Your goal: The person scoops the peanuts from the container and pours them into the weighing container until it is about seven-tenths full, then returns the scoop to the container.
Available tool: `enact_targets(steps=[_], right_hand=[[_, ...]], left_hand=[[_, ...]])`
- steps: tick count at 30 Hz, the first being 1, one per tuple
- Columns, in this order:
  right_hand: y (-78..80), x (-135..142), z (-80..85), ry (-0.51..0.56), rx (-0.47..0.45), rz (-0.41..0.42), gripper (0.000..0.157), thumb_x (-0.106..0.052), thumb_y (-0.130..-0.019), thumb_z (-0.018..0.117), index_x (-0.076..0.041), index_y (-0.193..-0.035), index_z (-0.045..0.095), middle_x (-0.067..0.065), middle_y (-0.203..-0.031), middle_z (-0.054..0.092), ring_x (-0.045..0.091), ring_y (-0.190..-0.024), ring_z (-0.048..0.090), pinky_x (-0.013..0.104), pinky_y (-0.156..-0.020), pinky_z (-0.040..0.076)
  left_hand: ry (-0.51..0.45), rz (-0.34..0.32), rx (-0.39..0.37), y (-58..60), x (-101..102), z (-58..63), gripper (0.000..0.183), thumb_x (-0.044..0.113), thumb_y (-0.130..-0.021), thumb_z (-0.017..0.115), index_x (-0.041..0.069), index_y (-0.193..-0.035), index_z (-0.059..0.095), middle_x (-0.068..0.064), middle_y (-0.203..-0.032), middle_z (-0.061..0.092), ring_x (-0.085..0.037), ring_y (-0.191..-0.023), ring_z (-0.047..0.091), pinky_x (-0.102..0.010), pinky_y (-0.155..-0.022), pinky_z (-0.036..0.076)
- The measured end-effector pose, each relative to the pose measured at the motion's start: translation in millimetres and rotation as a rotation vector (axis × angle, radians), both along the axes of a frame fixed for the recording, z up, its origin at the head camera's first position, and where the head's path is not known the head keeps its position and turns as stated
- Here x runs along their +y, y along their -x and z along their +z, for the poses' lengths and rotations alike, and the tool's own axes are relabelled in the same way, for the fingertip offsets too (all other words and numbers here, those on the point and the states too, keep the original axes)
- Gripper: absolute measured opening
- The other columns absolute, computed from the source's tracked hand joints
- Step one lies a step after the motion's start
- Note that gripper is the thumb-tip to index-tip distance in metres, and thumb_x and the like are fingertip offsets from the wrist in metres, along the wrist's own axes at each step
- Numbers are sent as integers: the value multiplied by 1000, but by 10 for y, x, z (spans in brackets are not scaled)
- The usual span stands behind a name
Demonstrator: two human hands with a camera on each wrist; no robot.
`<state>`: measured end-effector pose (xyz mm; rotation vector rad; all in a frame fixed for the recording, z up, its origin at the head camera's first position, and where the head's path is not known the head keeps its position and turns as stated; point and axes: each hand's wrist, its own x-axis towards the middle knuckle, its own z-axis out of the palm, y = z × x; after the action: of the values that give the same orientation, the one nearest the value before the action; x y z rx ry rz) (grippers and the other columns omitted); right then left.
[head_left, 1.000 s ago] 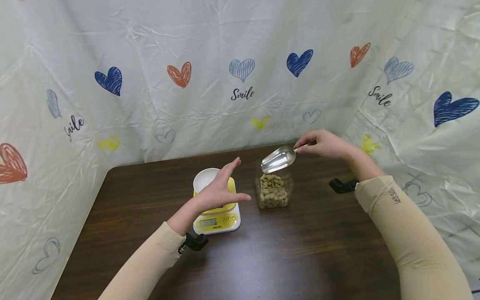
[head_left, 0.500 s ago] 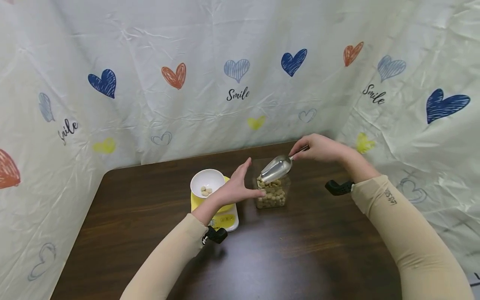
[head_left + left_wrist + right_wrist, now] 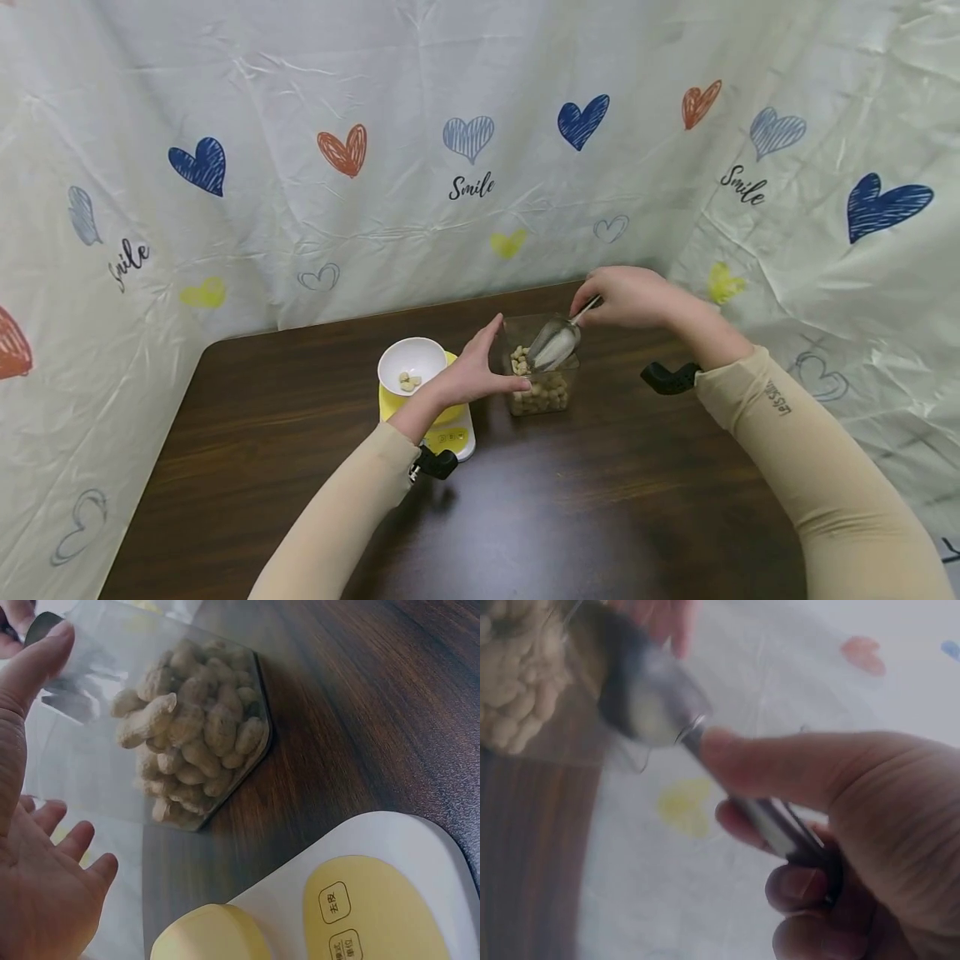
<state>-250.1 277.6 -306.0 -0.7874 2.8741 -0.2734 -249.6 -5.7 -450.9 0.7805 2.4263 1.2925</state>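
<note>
My right hand (image 3: 626,296) grips a metal scoop (image 3: 555,343) by its handle, with the thumb along the top in the right wrist view. The scoop's mouth dips into a clear square container (image 3: 534,323). Unshelled peanuts (image 3: 195,727) fill the lower part of that container. At its left side, my left hand (image 3: 471,375) is spread wide, thumb at the front rim and fingers toward the back corner. Left of the container, partly behind my left wrist, a yellow and white kitchen scale (image 3: 452,437) carries a white bowl (image 3: 416,352) with several peanuts (image 3: 408,382) in it.
All of this stands on a dark wooden table (image 3: 600,500). A pale curtain (image 3: 405,258) with printed hearts hangs close behind the table and along both sides. The scale's display is hidden by my left forearm.
My left hand has moved right from over the scale to the container, uncovering the bowl. The scoop has come down from above the container into the peanuts, tilting more steeply.
</note>
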Motion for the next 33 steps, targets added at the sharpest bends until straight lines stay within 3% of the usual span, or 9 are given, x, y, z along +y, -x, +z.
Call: enact_targets(steps=[6, 17, 33], right_hand=[[-80, -158, 57, -82, 79, 9, 10, -23, -93, 77, -23, -101, 80, -2, -101, 64, 18, -89, 64, 44, -75, 52], [-58, -350, -100, -171, 127, 15, 7, -21, -92, 78, -22, -98, 80, -2, -94, 60, 16, -76, 60, 40, -66, 51], [98, -308, -208, -124, 141, 42, 12, -18, -90, 79, -24, -100, 82, -2, -97, 61, 26, -97, 53, 44, -79, 48]], left_hand=[[-14, -6, -8, 13, 2, -9, 122, 52, -80, 85, 30, -166, 2, 0, -168, 16, -18, -151, 24, -43, -116, 31], [-20, -4, -12, 3, 4, -3, 119, 53, -80, 85, 31, -166, 5, 0, -167, 18, -19, -150, 27, -44, -114, 35], [-22, 8, -25, 11, 0, -15, 118, 56, -78, 85, 37, -164, 7, 0, -166, 19, -18, -147, 29, -47, -111, 38]])
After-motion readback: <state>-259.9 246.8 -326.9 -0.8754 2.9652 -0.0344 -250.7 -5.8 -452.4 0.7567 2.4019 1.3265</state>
